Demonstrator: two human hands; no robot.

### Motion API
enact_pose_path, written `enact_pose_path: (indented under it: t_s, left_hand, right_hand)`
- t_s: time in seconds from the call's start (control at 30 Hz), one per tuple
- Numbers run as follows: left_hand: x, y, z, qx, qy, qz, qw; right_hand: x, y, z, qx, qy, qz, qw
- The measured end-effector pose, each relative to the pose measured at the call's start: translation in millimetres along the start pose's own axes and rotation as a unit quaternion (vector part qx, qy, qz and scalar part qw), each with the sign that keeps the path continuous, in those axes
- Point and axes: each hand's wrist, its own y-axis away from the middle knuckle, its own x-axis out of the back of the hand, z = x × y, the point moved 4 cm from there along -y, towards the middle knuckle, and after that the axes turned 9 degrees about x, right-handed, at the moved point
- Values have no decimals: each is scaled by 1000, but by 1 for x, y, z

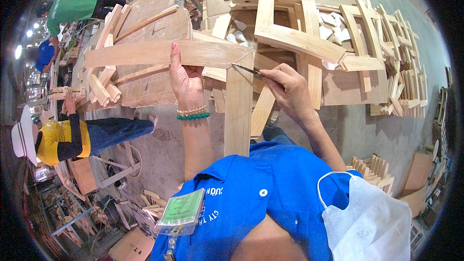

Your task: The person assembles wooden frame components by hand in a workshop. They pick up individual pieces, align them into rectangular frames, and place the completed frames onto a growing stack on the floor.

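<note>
My left hand [186, 87] grips a pale wooden corner frame [135, 54] from below, its thumb up over the near face of the crosswise bar. A second bar of that frame runs down toward my chest, and a dark seam shows where the two meet. Between the fingers of my right hand [290, 89] is a thin dark blade-like tool [249, 70]. Its tip rests at the seam; the exact kind of tool is too small to tell. Just beyond, another joined wooden frame [302, 42] lies on the work table.
Plywood [357, 87] covers the table, with white crumpled scraps [331, 26] among the parts. Stacked wooden frames [398, 53] line the right side. At the left, a person in a yellow top [63, 137] handles wood; a person in green [72, 7] is farther off.
</note>
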Motion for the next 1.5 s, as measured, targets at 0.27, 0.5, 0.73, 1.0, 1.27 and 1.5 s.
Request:
enact_pose_path:
  t_s: [0.27,0.5,0.73,1.0,1.27,1.5]
  left_hand:
    - [-3,3,-2,-1,-2,-12,1000]
    - [3,-1,-6,-1,-5,-16,1000]
    - [8,1,-6,-34,-27,-1,999]
    - [16,-1,-5,-33,-31,11,999]
    - [16,4,-7,-29,-35,30,999]
    - [11,8,-11,-37,-43,27,998]
  right_hand:
    - [-1,0,2,-27,-2,-26,999]
    - [-10,2,-1,3,-97,-70,993]
    - [1,14,-8,-67,-67,-60,994]
    - [-1,14,0,-45,13,-52,998]
    - [-1,11,1,-34,24,-62,997]
    - [2,5,0,27,83,-88,992]
